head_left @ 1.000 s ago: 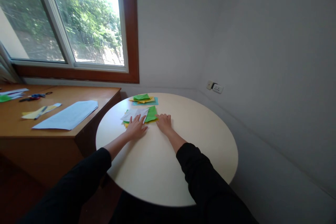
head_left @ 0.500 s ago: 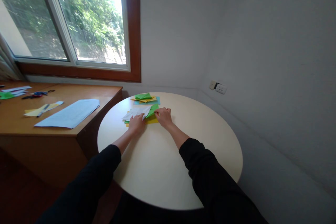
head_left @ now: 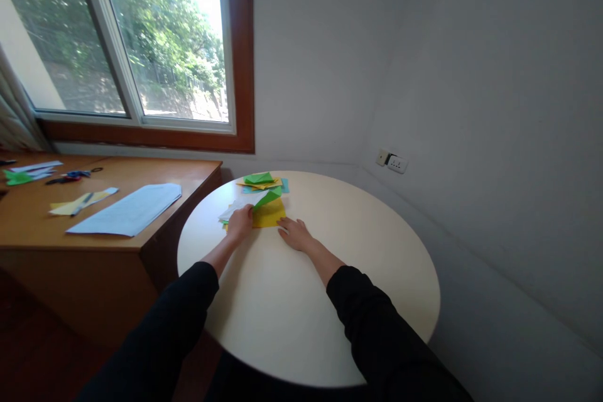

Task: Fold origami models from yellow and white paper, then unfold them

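Observation:
My left hand (head_left: 240,223) pinches the near edge of a green sheet of paper (head_left: 267,198), which tilts up off the pile, and a white sheet of paper (head_left: 238,205) beside it. Beneath them lies a flat yellow sheet of paper (head_left: 270,213). At its near right corner rests my right hand (head_left: 296,234), palm down, fingers spread and holding nothing. Other paper edges stick out under my left hand, partly hidden by it. Just behind, a second stack has folded green paper (head_left: 258,178) on yellow, over a light blue sheet (head_left: 285,186).
The round pale table (head_left: 325,314) stands against the wall. To the left, a wooden desk (head_left: 188,174) holds white sheets (head_left: 129,208), a pen (head_left: 81,204) on yellow paper, scissors (head_left: 63,180) and green paper scraps (head_left: 19,177). A wall socket (head_left: 397,164) is at the right.
My right hand has let go of the green sheet and moved down to the yellow sheet's corner. The green sheet is now lifted in my left hand, showing more yellow beneath.

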`<state>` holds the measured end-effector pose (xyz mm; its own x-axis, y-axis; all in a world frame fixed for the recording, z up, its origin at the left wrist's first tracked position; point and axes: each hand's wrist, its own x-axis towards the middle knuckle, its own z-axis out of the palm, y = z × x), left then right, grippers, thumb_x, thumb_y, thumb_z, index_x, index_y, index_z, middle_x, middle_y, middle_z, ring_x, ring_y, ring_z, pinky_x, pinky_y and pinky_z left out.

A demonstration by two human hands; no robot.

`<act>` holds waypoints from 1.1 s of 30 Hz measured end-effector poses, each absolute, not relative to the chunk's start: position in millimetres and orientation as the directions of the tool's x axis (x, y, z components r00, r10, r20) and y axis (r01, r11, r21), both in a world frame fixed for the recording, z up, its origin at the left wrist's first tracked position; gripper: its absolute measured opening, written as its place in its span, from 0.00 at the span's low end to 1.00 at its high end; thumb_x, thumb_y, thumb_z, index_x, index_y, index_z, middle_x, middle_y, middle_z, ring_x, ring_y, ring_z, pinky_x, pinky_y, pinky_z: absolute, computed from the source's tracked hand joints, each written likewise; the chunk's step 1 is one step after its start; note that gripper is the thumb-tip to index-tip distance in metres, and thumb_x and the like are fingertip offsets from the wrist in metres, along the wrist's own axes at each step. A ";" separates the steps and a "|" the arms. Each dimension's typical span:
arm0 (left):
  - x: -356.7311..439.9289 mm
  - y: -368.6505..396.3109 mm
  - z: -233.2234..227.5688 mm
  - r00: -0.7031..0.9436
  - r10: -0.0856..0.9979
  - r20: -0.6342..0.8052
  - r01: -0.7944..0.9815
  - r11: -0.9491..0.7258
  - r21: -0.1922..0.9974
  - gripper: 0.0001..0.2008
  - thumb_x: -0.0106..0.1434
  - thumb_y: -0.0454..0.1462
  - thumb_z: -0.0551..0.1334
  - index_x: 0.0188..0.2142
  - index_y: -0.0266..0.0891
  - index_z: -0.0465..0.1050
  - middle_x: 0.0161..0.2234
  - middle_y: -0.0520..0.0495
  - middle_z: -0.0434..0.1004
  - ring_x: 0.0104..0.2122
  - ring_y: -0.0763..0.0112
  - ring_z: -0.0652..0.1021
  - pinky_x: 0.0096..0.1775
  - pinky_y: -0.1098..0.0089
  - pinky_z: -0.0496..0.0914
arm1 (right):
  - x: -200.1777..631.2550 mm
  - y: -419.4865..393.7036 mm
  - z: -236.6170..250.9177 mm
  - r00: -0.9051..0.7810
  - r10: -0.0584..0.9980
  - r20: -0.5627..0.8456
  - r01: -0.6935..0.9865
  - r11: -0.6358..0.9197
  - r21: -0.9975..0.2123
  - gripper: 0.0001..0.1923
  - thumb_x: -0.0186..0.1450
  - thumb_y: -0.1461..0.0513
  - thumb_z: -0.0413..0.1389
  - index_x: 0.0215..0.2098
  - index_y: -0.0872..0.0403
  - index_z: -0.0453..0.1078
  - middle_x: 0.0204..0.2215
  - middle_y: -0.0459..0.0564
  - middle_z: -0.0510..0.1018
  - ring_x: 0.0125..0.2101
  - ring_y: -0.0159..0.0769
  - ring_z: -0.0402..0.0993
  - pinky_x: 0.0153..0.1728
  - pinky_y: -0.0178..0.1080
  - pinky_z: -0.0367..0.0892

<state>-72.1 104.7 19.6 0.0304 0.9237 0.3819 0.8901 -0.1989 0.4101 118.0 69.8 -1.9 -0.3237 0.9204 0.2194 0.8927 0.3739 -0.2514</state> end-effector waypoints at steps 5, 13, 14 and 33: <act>-73.3 103.5 22.6 0.063 0.919 0.389 0.923 -0.202 0.328 0.19 0.65 0.37 0.43 0.47 0.39 0.69 0.38 0.41 0.76 0.37 0.61 0.76 0.38 0.66 0.66 | 139.1 56.8 -0.3 -0.363 0.900 0.241 0.895 0.409 -0.178 0.18 0.66 0.60 0.40 0.52 0.51 0.62 0.53 0.52 0.67 0.55 0.36 0.59 0.55 0.49 0.45; -70.6 98.4 23.9 0.114 0.934 0.340 0.951 -0.202 0.236 0.20 0.65 0.37 0.41 0.47 0.39 0.68 0.37 0.41 0.76 0.37 0.61 0.76 0.35 0.67 0.67 | 214.7 18.4 -1.1 -0.349 0.883 0.314 0.888 0.419 -0.190 0.17 0.64 0.61 0.45 0.47 0.55 0.67 0.49 0.52 0.71 0.50 0.36 0.65 0.53 0.41 0.56; -70.3 97.2 22.8 0.133 0.930 0.342 0.952 -0.216 0.218 0.20 0.65 0.37 0.41 0.46 0.38 0.68 0.37 0.40 0.76 0.38 0.61 0.76 0.36 0.67 0.67 | 225.1 13.1 -1.6 -0.342 0.882 0.323 0.887 0.417 -0.199 0.16 0.63 0.62 0.45 0.46 0.56 0.68 0.48 0.53 0.72 0.50 0.36 0.66 0.52 0.40 0.57; -62.6 78.3 18.6 0.401 0.887 0.230 0.898 -0.430 0.093 0.22 0.53 0.31 0.51 0.48 0.39 0.65 0.52 0.41 0.68 0.52 0.63 0.67 0.58 0.54 0.47 | 242.3 -26.9 16.2 -0.366 0.893 0.262 0.869 0.429 -0.248 0.32 0.57 0.53 0.54 0.59 0.48 0.53 0.60 0.52 0.55 0.60 0.41 0.47 0.59 0.49 0.41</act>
